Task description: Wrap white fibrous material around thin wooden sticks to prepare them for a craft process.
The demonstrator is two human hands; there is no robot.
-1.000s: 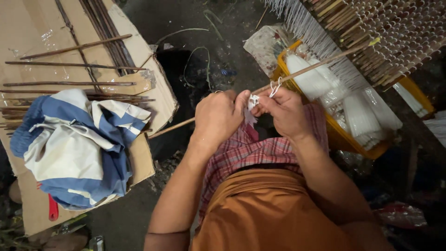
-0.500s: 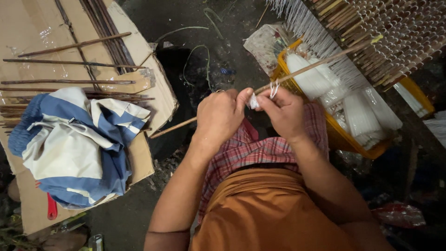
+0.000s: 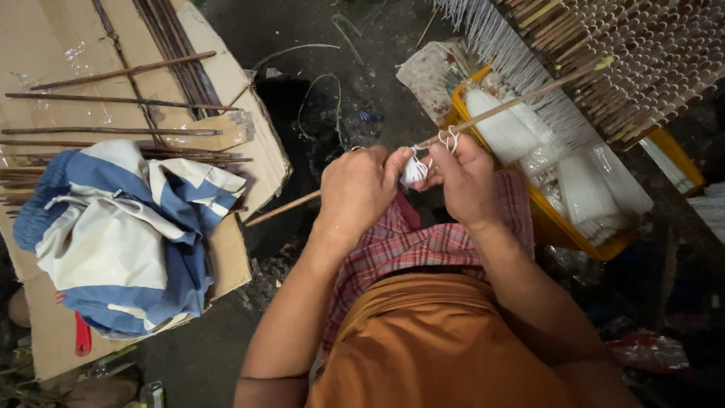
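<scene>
my left hand [image 3: 361,189] and right hand [image 3: 467,181] pinch shut on a small white bundle of thread [image 3: 414,171] between them. the long thin wooden stick [image 3: 513,102] runs lower-left to upper-right across my lap, through both grips, toward the yellow plastic tray [image 3: 574,238].

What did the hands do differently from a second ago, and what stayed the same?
Very little moved. The left hand and right hand stay pressed together on the long thin stick, pinching a small white bundle between them; the white loops on the stick shifted only slightly. The blue-and-white cloth, cardboard and yellow tray did not move.
</scene>
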